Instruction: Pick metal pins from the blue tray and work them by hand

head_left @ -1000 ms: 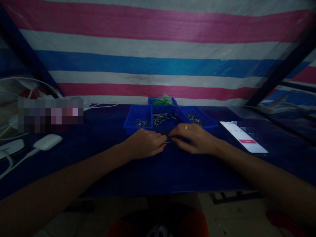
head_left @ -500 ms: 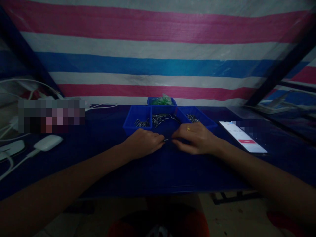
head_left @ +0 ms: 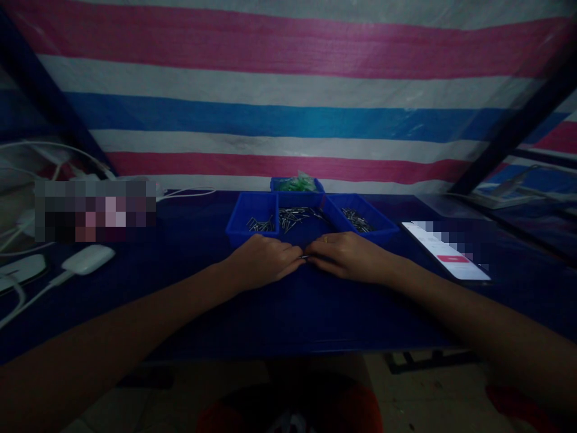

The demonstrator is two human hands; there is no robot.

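Note:
My left hand (head_left: 265, 260) is closed in a pinch on a thin metal pin (head_left: 304, 257), just above the blue table. The pin's other end meets the fingertips of my right hand (head_left: 349, 255), which is closed around it and wears a ring. Only a short bit of the pin shows between the hands; its exact kind is too small to tell. Just beyond lie a blue bin (head_left: 231, 224) with bent metal pins (head_left: 261, 225) on the left, a heap of loose pins (head_left: 293, 218) in the middle and another blue bin (head_left: 388, 227) of metal pieces on the right.
A blue bin with green plastic packaging (head_left: 297, 182) stands at the back, before a striped sheet (head_left: 288, 123). On the right lies a lit phone (head_left: 444, 252). White cables and a white adapter (head_left: 89, 260) are at the left. The table's front edge (head_left: 288, 355) runs near me.
My right hand has moved left and down, away from the right bin, and its fingers have closed on the pin's free end. The left hand has barely moved.

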